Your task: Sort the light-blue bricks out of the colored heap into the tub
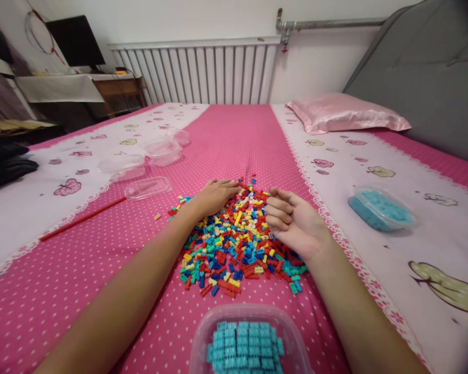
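Though partly under bricks (238,228), pink bedspread (242,140) by radiator (200,72).

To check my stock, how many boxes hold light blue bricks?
2: the near box at the bottom middle, partly cut off, and the far box on the right.

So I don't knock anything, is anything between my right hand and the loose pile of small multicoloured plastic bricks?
Nothing visible stands there: your right hand is at the right edge of the brick pile.

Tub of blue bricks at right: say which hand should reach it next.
Probably the right hand: nearer the tub, at the right of the brick pile; the left hand lies toward the pile's left.
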A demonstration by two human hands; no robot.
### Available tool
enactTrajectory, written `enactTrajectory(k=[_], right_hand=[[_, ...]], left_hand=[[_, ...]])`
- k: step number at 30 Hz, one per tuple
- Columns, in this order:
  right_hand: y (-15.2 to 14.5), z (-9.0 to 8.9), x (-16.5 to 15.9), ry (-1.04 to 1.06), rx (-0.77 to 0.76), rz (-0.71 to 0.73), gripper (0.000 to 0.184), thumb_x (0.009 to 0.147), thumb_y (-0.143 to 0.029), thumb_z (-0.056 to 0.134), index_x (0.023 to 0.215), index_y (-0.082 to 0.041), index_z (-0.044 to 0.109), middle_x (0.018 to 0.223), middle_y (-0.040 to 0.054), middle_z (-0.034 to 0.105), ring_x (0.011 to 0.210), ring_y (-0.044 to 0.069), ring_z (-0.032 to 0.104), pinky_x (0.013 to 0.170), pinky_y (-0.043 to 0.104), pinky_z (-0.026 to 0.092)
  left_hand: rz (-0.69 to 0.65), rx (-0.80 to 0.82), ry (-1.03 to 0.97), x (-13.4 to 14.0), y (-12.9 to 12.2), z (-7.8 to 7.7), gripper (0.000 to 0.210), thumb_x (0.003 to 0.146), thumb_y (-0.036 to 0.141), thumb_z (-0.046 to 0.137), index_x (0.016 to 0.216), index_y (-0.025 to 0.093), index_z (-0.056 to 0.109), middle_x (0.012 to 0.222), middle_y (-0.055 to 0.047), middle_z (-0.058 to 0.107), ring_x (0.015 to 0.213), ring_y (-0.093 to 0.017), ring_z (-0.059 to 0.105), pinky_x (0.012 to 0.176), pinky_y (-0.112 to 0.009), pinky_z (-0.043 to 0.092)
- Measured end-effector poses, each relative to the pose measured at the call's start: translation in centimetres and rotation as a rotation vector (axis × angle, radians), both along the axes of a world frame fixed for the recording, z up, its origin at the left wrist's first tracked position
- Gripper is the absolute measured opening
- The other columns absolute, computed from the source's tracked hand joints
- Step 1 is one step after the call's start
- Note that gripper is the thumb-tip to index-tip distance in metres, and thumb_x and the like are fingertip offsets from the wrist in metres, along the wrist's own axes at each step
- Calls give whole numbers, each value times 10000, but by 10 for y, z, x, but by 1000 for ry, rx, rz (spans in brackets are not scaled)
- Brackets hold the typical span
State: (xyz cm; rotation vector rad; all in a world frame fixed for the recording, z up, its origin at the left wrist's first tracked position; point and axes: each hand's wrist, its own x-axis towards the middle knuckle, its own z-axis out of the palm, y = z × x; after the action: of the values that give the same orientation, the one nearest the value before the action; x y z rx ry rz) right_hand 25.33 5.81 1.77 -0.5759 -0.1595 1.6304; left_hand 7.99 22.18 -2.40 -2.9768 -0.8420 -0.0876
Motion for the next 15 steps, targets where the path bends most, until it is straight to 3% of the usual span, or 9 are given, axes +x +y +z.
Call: enactTrajectory(k=[6,15], right_hand=[[0,1,-2,-22,-7,2,383,1043,-162,304,759,-136,559,470,-105,226,344,32,210,321,159,152],[0,-1,-1,-42,4,-1,354,1028,-149,315,768,-145,555,468,-104,239,357,39,193,320,160,161]], left_hand=[[72,41,-11,0,1,-3,431,1030,332,299,1312,203,599,1308,-120,645,1219,-280,573,1038,-452,395],[242,88,-162,0,0,2,317,975,333,415,1193,157,564,1196,-140,650,1153,-274,554,1026,-435,386]])
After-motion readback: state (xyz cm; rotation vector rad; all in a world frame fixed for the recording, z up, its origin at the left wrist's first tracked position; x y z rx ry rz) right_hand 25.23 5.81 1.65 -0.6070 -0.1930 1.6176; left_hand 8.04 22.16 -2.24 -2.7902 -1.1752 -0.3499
